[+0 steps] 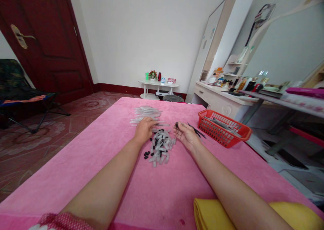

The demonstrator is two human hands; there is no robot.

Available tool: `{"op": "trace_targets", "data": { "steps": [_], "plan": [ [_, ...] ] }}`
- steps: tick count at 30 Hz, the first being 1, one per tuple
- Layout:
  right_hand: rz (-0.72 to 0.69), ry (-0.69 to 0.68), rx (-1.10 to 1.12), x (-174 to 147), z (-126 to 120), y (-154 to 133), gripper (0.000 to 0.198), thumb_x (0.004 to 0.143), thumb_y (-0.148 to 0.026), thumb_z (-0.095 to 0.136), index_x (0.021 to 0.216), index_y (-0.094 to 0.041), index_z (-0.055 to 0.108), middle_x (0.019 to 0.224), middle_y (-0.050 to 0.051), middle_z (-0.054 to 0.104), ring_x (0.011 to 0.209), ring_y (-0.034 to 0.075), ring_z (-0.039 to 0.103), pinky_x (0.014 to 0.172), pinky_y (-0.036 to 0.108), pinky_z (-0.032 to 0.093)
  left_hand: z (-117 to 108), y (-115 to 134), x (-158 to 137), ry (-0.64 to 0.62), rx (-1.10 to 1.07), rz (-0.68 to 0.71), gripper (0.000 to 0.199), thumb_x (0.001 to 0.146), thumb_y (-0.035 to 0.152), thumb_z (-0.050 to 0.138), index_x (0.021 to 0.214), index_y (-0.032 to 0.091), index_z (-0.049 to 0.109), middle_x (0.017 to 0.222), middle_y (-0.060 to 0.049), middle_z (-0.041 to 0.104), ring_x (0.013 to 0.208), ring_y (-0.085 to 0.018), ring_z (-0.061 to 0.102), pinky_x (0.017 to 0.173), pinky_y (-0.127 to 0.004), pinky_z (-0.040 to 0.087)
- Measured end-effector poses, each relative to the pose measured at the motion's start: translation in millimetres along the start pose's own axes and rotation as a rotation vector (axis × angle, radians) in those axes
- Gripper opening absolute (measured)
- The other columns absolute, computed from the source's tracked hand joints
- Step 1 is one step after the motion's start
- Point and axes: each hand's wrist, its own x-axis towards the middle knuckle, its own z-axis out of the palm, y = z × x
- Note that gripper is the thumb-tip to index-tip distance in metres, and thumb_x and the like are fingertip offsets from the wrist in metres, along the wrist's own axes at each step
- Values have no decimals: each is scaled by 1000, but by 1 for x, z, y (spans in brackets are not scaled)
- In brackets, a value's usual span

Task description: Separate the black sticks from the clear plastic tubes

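Note:
My left hand is closed, with its fingertips on a thin pale tube that looks like a pen barrel and points right. Just behind it lies a row of similar translucent tubes. My right hand is turned partly palm up, its thumb and fingers pinching a small black piece. Between the hands sits a loose pile of small clear caps mixed with black pieces. A few black pieces lie apart at its left edge. Several thin dark sticks rest beyond my right hand.
A red plastic basket holding long thin sticks stands at the right on the pink cloth. A folded yellow cloth lies under my right forearm. Farther off are a white shelf table, a dressing table and a folding chair.

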Motion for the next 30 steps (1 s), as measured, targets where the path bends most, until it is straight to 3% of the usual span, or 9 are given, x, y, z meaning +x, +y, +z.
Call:
{"op": "trace_targets", "data": {
  "steps": [10, 14, 18, 30],
  "plan": [
    [-103, -69, -160, 2, -4, 4, 32, 62, -27, 76, 92, -20, 70, 71, -1, 64, 58, 9, 57, 59, 24, 52, 1, 0, -1, 16, -32, -19, 35, 78, 6, 50, 100, 22, 72, 86, -6, 64, 87, -21, 55, 77, -32, 45],
    [-221, -35, -262, 3, -3, 7, 32, 56, -31, 79, 83, -17, 68, 69, 0, 65, 57, 11, 56, 56, 24, 49, 1, 0, 0, 12, -15, 0, 34, 78, 6, 51, 100, 22, 72, 86, -6, 64, 87, -21, 54, 77, -32, 45],
    [-378, -22, -415, 3, -1, 8, 26, 59, -30, 75, 79, -16, 67, 73, 2, 66, 61, 13, 57, 56, 25, 46, 1, 2, 0, -21, 20, 17, 36, 76, 3, 50, 98, 21, 72, 84, -7, 63, 88, -22, 54, 76, -33, 45],
    [-608, -26, -747, 13, -10, 13, 15, 66, -25, 64, 78, -16, 67, 78, 5, 69, 72, 18, 61, 68, 29, 48, -1, 4, 1, -66, 63, 15, 36, 74, 4, 50, 98, 21, 72, 85, -8, 62, 89, -23, 54, 76, -35, 45]
  ]
}}
